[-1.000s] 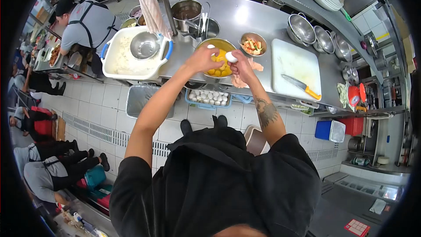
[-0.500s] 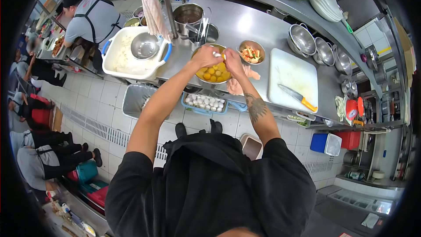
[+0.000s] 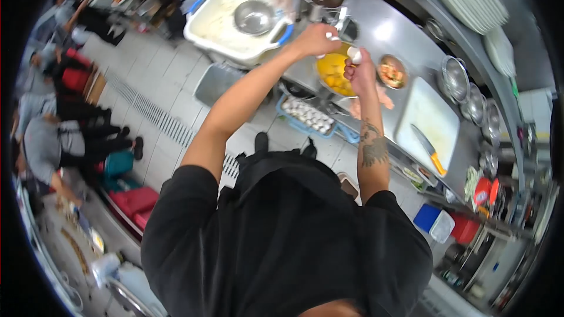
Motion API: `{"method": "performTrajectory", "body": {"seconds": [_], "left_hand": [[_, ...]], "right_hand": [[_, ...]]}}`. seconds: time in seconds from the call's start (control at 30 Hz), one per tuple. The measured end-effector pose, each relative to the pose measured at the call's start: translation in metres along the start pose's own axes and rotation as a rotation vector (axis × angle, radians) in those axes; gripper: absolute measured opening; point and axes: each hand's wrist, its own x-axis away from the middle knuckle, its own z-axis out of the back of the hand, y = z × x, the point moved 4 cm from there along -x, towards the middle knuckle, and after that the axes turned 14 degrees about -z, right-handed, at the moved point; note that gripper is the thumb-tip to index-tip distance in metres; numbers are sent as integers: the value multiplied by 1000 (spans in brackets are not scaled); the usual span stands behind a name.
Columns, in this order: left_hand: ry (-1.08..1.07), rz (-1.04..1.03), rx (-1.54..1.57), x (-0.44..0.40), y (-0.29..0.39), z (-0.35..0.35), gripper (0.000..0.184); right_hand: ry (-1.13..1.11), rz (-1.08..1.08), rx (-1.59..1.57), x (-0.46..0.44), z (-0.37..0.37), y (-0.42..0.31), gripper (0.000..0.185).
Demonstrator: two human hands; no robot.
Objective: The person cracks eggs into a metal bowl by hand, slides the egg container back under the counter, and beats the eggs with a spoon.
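My left hand (image 3: 319, 41), fingers closed, holds a piece of white eggshell (image 3: 332, 36) over the far-left rim of a metal bowl. That bowl (image 3: 320, 84) contains yellow egg with several whole yolks. At the bowl's right side my right hand (image 3: 363, 75) is wrapped round another white eggshell (image 3: 354, 54), which pokes out above the fingers. To its right stands a small metal bowl of chopped orange and pale food (image 3: 391, 72). A pinkish cloth (image 3: 385, 98) lies between the two bowls, near the counter edge.
A crate of white eggs (image 3: 306, 114) sits below the counter. A knife (image 3: 427, 148) lies on a white cutting board (image 3: 432, 108). To the left are a white tub (image 3: 205, 26) and a grey bin (image 3: 220, 85). Stacked plates (image 3: 470, 0) stand on the overhead shelf.
My hands have moved apart, from together over the bowl to opposite sides, each with white shell in it. The whole view has shifted and turned, with some blur.
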Motion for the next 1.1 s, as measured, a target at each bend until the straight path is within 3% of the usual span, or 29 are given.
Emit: {"method": "performTrajectory", "body": {"seconds": [0.07,0.1,0.13,0.17,0.27,0.33,0.4,0.43,0.53,0.57,0.67,0.77,0.83,0.93,0.97,1.1], "left_hand": [[66,170,-11,45,6,62,35],[81,198,-55,68,-29,85,40],[-16,330,-132,92,-22,118,40],[74,363,-232,121,-26,141,39],[-135,526,-461,181,-74,185,46],[-163,639,-512,205,-100,198,49],[-136,787,-558,218,-108,205,43],[-81,761,-373,214,-109,204,39],[70,681,203,216,-100,182,28],[6,747,393,205,-79,165,42],[-189,646,800,174,-41,109,62],[-396,543,1086,137,-28,45,74],[-472,502,1145,110,-6,11,74],[-557,440,1138,83,17,-31,72],[-579,418,1107,75,26,-40,71],[-571,349,820,48,36,-63,68]], "right_hand": [[-170,-109,-43,1,-46,22,35],[-247,-157,-22,0,-74,36,37],[-319,-198,-1,-2,-99,50,39],[-354,-238,22,-7,-125,67,41],[-425,-351,154,-46,-198,122,48],[-178,-210,600,-42,-238,127,53],[26,181,940,-76,-241,157,50],[136,391,1100,-79,-245,154,50],[-124,526,962,-40,-223,149,50],[-230,564,862,-14,-216,135,56],[-353,687,807,32,-178,99,60],[-263,650,780,56,-123,75,59],[-107,555,866,72,-85,62,50],[-112,547,587,82,-41,49,44],[36,639,740,97,-28,35,41],[450,865,842,115,21,14,41]]}}
